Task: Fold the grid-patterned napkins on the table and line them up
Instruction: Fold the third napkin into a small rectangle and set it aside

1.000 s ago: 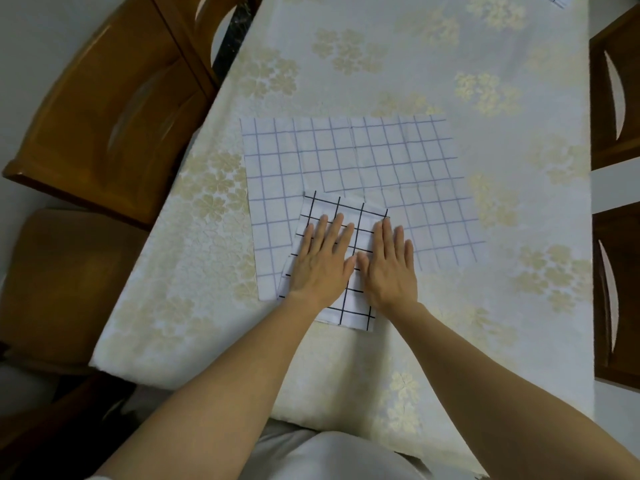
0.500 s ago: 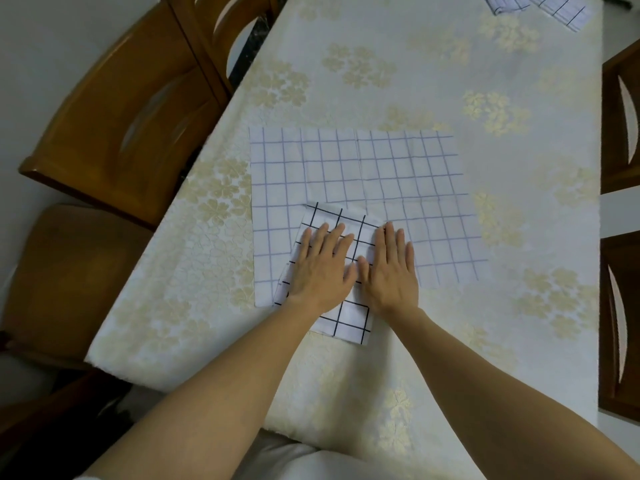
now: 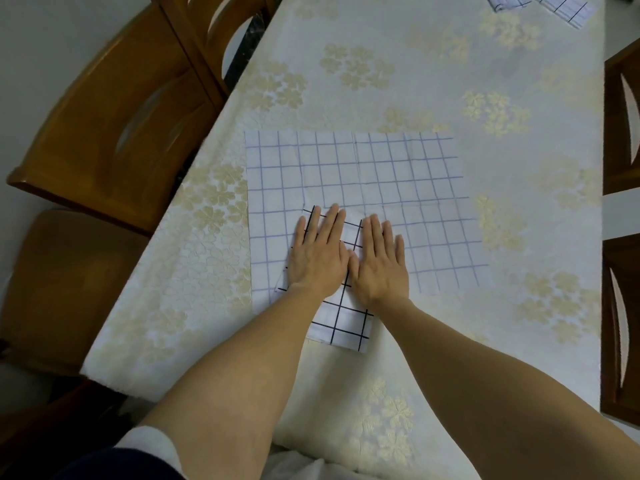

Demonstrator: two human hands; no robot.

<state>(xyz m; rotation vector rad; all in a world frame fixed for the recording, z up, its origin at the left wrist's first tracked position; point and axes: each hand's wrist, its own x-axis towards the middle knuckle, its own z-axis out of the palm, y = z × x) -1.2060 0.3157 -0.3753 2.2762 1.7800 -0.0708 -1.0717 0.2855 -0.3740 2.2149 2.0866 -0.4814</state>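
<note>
Well, a long table fills most of the view. It has a cream cloth on it, a bit bumpy, with pale gold flowers all over. The floor beside it is plain and light.

Brown wooden chairs stand on both sides. Two chair backs show on the left, smooth and shiny with curved slots cut in them, and a flat brown seat sits nearer. Two more chair parts show at the right edge.

Four napkins can be counted. The biggest one, the open napkin, lies flat in the middle of the table. It is white and square-cornered, with thin purple lines making little boxes and soft crease marks. On its near part lies the folded napkin, smaller and thicker, white with bold black lines. Its near end sticks out past the open one, onto the cloth.

Both hands press flat on the folded napkin, side by side. The left hand and the right hand have straight fingers, close together, thumbs nearly touching.

Two far napkins peek in at the top right corner.
</note>
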